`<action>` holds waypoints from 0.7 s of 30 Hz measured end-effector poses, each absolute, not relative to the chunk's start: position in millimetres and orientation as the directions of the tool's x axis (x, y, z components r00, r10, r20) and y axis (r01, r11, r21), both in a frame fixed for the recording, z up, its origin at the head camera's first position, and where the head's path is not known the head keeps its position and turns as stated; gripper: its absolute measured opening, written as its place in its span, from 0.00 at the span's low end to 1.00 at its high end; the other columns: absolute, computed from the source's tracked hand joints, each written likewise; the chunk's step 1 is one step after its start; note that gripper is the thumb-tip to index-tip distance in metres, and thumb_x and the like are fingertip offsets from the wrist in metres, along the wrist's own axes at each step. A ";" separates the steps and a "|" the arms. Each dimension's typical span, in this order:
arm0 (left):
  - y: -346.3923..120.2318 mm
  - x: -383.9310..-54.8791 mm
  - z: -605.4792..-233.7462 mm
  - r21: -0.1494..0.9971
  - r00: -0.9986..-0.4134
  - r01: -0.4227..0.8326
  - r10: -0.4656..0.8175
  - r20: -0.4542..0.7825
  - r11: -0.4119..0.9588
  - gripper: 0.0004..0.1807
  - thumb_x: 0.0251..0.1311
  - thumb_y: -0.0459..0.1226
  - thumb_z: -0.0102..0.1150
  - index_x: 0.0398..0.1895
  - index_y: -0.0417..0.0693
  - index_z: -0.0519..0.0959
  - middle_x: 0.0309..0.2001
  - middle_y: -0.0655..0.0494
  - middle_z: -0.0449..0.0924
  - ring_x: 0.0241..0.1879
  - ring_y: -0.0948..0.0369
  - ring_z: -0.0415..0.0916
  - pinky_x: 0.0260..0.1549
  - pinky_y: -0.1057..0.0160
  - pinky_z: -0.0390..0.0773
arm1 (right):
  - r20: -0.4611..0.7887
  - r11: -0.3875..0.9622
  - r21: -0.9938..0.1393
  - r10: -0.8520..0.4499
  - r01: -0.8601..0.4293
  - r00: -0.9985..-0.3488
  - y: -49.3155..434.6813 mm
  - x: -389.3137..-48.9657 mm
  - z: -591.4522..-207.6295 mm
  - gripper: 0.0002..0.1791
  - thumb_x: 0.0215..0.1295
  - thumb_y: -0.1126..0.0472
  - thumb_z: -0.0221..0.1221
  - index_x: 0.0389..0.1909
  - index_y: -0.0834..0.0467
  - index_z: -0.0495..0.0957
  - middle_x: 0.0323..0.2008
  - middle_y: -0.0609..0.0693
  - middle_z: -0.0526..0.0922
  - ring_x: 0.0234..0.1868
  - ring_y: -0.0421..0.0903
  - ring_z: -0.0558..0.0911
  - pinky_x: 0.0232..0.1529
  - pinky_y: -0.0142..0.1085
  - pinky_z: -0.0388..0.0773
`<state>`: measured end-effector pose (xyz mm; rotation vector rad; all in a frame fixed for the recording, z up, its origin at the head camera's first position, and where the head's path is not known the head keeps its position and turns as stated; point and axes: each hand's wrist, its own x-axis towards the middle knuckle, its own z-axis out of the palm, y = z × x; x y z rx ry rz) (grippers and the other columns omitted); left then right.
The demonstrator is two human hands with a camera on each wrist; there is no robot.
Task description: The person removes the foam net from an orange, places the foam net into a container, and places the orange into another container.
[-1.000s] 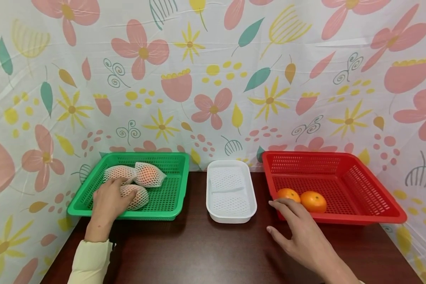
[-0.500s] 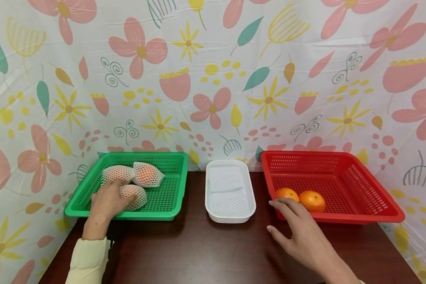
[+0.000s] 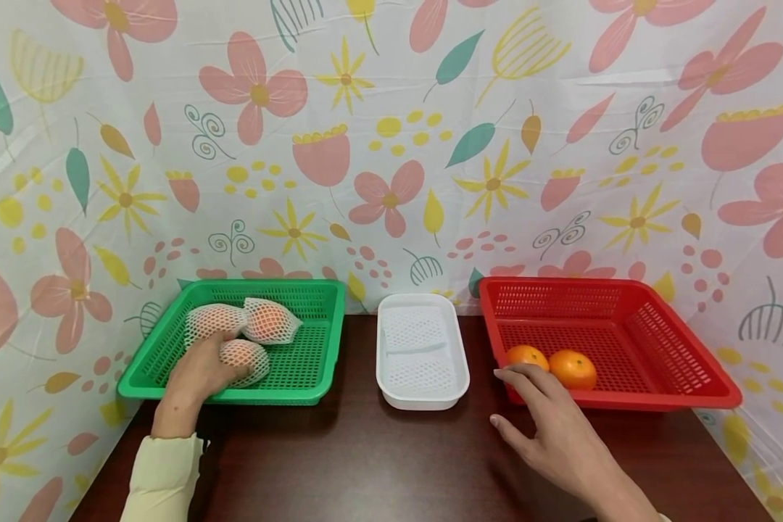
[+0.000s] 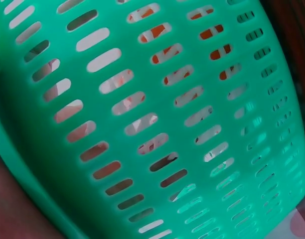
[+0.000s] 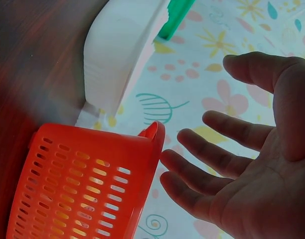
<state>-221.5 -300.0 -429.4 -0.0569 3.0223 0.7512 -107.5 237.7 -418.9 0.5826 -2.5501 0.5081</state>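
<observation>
In the head view my left hand [image 3: 199,371] reaches into the green basket [image 3: 328,370]. Its thumb and fingers grip the front net-wrapped fruit [image 3: 246,361], a reddish round one in white foam netting. Two more fruits in the same netting, a back-left one [image 3: 212,319] and a back-right one [image 3: 270,321], lie behind it. Green basket wall fills most of the left wrist view, so the fingertips are largely hidden. My right hand [image 3: 554,428] hovers by the front left corner of the red basket [image 3: 665,400], near two oranges [image 3: 573,370]. Its fingers are spread and hold nothing.
Between the baskets stands a white tray [image 3: 455,362] with sheets of white netting in it. Everything rests on a dark brown table [image 3: 365,464]. A flower-patterned cloth [image 3: 391,130] hangs close behind and at both sides.
The left thumb and fingers have drawn slightly closer on the front fruit. The whole scene has shifted a little left in the view. The right hand stays in place.
</observation>
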 end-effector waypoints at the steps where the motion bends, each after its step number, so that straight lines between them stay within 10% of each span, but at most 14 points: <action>1: -300.3 -221.1 -429.3 0.468 -0.999 -0.046 -0.031 -0.041 0.883 0.49 0.61 0.50 0.76 0.78 0.35 0.66 0.73 0.25 0.66 0.66 0.28 0.67 0.58 0.26 0.71 | 0.518 0.841 -0.244 -0.308 -0.483 -0.798 237.6 -107.5 -419.0 0.34 0.53 0.54 0.80 0.62 0.52 0.81 0.59 0.46 0.79 0.58 0.45 0.77 0.61 0.29 0.68; 21: -298.2 -220.0 -426.1 0.475 -0.998 -0.059 -0.043 -0.044 0.878 0.48 0.62 0.52 0.74 0.78 0.35 0.65 0.71 0.25 0.69 0.62 0.30 0.72 0.54 0.28 0.75 | 0.463 0.854 -0.258 -0.302 -0.453 -0.833 235.8 -107.4 -417.8 0.34 0.54 0.53 0.80 0.63 0.52 0.80 0.59 0.46 0.78 0.59 0.46 0.77 0.56 0.50 0.80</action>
